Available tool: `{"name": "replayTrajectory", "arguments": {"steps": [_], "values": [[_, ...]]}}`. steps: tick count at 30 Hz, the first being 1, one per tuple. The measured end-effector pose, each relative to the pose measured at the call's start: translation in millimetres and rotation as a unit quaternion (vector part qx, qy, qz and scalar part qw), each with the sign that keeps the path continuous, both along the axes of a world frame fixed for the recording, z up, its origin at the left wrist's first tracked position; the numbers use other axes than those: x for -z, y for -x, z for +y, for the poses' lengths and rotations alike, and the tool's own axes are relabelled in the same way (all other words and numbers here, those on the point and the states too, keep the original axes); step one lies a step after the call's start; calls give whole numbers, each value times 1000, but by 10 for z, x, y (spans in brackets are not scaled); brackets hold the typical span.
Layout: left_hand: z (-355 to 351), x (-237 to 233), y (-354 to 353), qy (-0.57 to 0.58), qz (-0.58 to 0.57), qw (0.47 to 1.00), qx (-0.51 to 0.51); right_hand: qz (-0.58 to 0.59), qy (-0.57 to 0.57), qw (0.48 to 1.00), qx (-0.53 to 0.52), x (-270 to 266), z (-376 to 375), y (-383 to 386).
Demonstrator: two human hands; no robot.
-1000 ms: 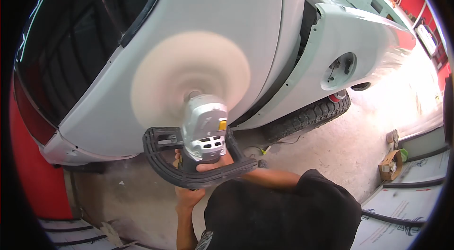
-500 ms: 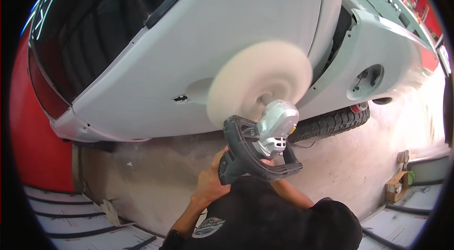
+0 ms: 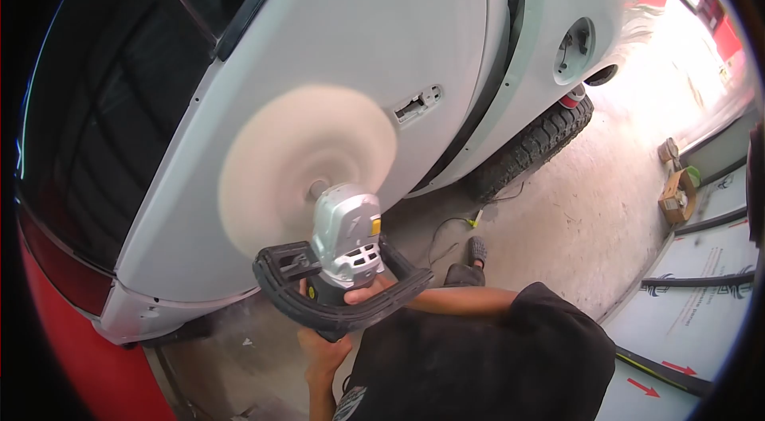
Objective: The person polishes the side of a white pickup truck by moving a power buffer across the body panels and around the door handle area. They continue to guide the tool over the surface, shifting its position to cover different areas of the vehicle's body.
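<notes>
A polisher (image 3: 347,230) with a silver head and a black loop handle (image 3: 351,313) is in both my hands. Its round, cream-coloured pad (image 3: 307,170) is blurred by spinning and lies against the pale grey car panel (image 3: 319,31), left of the handle recess (image 3: 417,105). Below the loop handle, my left hand (image 3: 325,351) is closed around the rear of the polisher, which partly hides the fingers. My right hand (image 3: 368,291) wraps the body just behind the silver head, its fingers partly covered by the tool.
Dark window glass (image 3: 119,86) borders the panel on the left. To the right are a fender with a round opening (image 3: 574,50) and a tyre (image 3: 530,146). A cable (image 3: 446,230) lies on the floor near my shoe (image 3: 476,250). A cardboard box (image 3: 677,196) stands by the wall.
The polisher has moved left across the panel, from the right side of the handle recess to its left side. My view has turned, and the shoe and floor cable now show.
</notes>
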State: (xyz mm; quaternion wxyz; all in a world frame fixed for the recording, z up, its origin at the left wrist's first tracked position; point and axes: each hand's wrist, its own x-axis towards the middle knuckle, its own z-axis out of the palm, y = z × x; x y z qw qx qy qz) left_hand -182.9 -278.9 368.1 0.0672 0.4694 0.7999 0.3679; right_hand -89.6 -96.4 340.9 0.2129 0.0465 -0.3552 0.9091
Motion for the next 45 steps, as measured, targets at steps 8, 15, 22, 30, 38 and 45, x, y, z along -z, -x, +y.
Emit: {"name": "replayTrajectory", "arguments": {"steps": [8,15,22,30,38,45], "values": [[346,-344,-284,-5,78,995,62,-7,-11,999,-29,84,225,-303],[522,24,-414,21,-62,996,66,-26,-3,1000,-12,154,539,-649],[323,-87,-375,31,44,996,78,-22,14,1000,-16,193,386,-526],[555,-70,-579,46,-121,991,33,-21,9,1000,-8,191,523,-665],[300,215,-407,19,-1,998,52,-10,24,1000,-5,211,410,-529],[53,193,-392,-6,60,998,-10,-3,21,999,-36,146,187,-383]]}}
